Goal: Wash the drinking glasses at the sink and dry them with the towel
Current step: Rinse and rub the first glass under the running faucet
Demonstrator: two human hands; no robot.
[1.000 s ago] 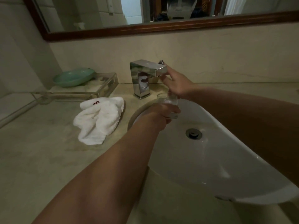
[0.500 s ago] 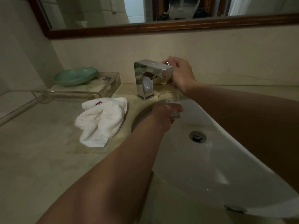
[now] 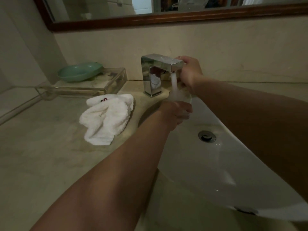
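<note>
Colours at the sink, dim light

White towel [image 3: 106, 118] with a small red mark, pale green dish [image 3: 80, 71] on a clear tray [image 3: 106, 82] (back-left of worktop), chrome tap [image 3: 155, 75], white basin [image 3: 216, 164], mottled beige worktop [image 3: 41, 155], dark brown mirror frame [image 3: 166, 18].

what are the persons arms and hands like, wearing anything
Both forearms are bare up to the frame edge: no sleeves, watch, bracelets or gloves show. No rings are visible on the left hand or the right hand, though the dim light hides fine detail.
</note>
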